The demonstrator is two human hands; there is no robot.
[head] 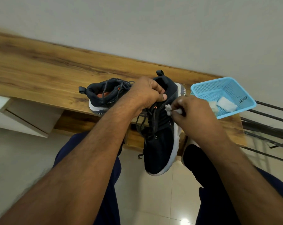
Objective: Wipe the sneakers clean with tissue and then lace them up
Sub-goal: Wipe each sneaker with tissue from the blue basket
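My left hand [147,93] grips the collar of a black sneaker [160,143] with a white sole, held toe down in front of the wooden table [45,73]. Its dark laces hang loose. My right hand [191,111] pinches a crumpled white tissue [169,109] against the sneaker's upper side near the lace eyelets. A second black sneaker [101,96] with an orange lining lies on the table to the left, partly hidden behind my left forearm.
A light blue mesh basket [207,88] with folded white tissues [225,103] sits at the table's right end. Black metal bars [267,124] stand to the right. A white drawer unit [23,117] hangs under the table at left. My dark-trousered legs are below, over a tiled floor.
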